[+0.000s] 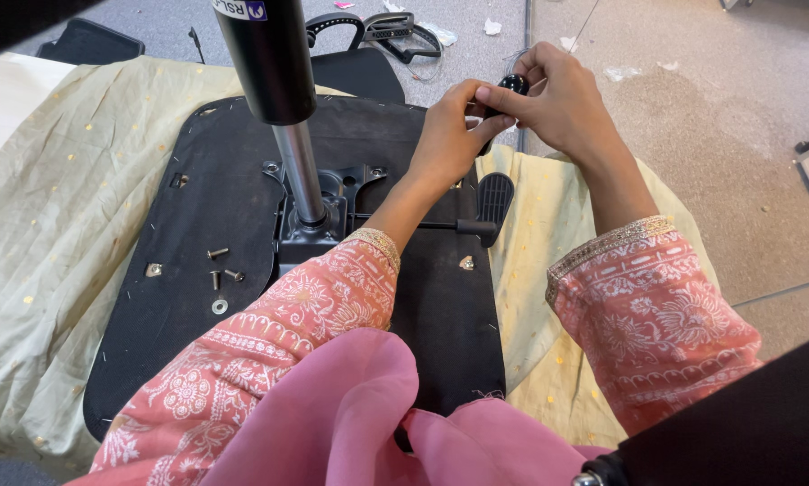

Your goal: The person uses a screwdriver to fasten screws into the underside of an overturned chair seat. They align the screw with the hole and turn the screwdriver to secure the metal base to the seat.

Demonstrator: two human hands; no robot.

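Note:
An upturned black office chair seat [197,225] lies on a pale yellow cloth [53,207], its gas lift column [278,99] sticking up from the metal mechanism [323,211]. My left hand [447,135] and my right hand [562,101] meet above the seat's far right corner. Both pinch a small black part [512,85] between their fingertips. A black lever paddle [494,200] on a rod sits just below my hands.
Loose screws [224,265] and a washer [219,307] lie on the seat's left side. Black plastic chair parts [377,31] and paper scraps lie on the grey carpet beyond. A dark object edges the lower right corner.

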